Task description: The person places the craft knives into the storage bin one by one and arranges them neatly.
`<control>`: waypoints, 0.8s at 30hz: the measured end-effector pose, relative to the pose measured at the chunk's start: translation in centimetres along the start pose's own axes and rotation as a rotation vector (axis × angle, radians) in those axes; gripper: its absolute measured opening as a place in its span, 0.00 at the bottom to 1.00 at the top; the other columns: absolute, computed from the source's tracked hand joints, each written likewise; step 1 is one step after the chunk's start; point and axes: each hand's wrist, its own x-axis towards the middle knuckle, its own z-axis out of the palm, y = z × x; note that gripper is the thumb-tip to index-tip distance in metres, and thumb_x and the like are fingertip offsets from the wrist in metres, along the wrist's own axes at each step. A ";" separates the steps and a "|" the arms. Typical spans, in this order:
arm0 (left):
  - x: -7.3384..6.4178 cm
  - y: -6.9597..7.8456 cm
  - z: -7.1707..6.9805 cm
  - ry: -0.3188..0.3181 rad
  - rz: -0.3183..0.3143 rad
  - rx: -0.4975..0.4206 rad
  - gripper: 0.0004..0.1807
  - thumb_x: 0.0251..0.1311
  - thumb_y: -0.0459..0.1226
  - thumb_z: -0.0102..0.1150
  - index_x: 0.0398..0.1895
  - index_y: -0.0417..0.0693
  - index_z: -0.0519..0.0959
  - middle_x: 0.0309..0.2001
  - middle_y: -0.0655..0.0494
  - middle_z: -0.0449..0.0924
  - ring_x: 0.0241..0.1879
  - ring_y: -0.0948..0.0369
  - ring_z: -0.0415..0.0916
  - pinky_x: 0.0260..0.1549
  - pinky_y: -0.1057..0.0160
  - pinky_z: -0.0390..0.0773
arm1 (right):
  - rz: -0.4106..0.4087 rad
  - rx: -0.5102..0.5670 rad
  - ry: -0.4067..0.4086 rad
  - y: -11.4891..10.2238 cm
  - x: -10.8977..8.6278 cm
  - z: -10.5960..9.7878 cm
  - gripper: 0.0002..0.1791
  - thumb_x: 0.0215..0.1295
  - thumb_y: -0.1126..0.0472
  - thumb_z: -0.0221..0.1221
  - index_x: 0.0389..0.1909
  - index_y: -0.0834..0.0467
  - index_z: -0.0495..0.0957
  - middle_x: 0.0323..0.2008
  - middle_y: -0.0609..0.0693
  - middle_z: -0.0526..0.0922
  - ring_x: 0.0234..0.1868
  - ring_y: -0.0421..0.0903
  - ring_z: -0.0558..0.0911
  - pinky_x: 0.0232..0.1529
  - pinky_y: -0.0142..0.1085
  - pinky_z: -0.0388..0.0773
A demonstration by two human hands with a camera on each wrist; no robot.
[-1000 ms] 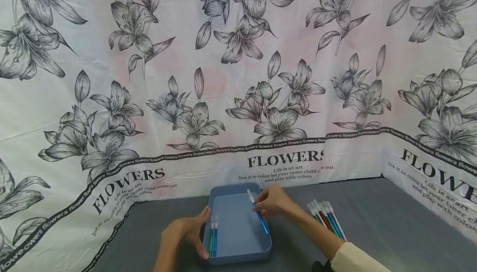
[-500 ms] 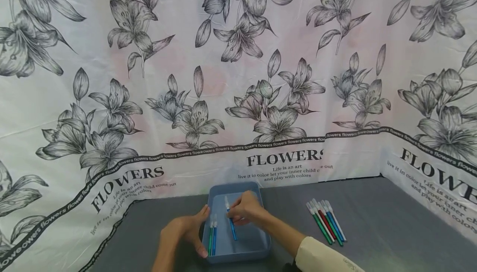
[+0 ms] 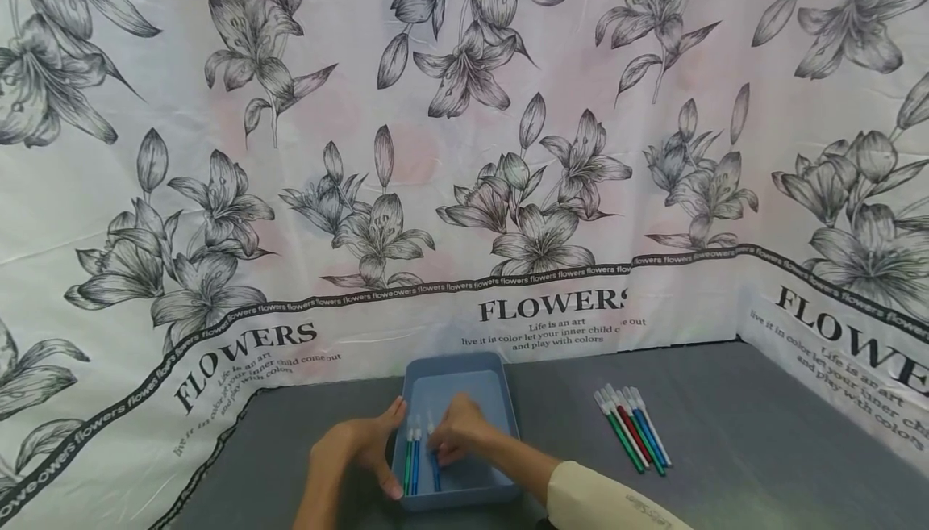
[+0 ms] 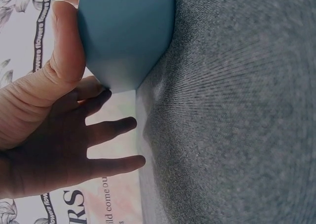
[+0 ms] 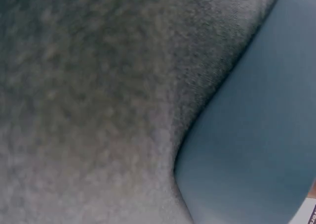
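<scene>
A blue-grey tray lies on the dark table, with a green marker and a blue marker side by side along its left wall. My right hand, reaching into the tray, pinches another blue marker just right of that pair. Its lower end points toward the tray's front. My left hand rests at the tray's left side, thumb toward the front and fingers toward the back. In the left wrist view, the left hand's thumb presses the tray wall and several fingers extend straight past its corner.
To the right of the tray, several markers in green, white, red and blue lie in a loose bunch on the grey cloth. A white curtain printed with flowers stands behind the table and along its sides.
My right hand has carried the blue marker from the tray's right side leftward and lower, close to the two markers inside. The left hand has stayed at the tray's side.
</scene>
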 end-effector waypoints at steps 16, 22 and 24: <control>-0.2 -0.1 0.0 0.011 0.030 0.008 0.69 0.23 0.57 0.74 0.72 0.52 0.44 0.73 0.52 0.40 0.66 0.47 0.54 0.58 0.44 0.60 | -0.005 0.037 -0.081 -0.5 0.1 1.0 0.11 0.43 0.72 0.66 0.25 0.65 0.73 0.19 0.57 0.79 0.18 0.50 0.82 0.20 0.36 0.79; 0.1 -0.2 0.0 -0.001 -0.012 0.002 0.69 0.22 0.57 0.75 0.72 0.54 0.44 0.73 0.54 0.40 0.66 0.47 0.54 0.57 0.42 0.60 | -0.013 0.048 -0.090 -0.6 0.0 0.7 0.10 0.42 0.73 0.67 0.25 0.66 0.74 0.18 0.59 0.80 0.18 0.51 0.82 0.20 0.37 0.80; 0.1 -0.2 0.0 -0.007 -0.017 -0.001 0.69 0.23 0.57 0.75 0.72 0.55 0.44 0.73 0.54 0.40 0.66 0.47 0.54 0.57 0.42 0.60 | -0.021 0.042 -0.087 -0.5 -0.1 0.7 0.10 0.41 0.73 0.67 0.24 0.66 0.75 0.17 0.59 0.80 0.17 0.51 0.82 0.20 0.37 0.79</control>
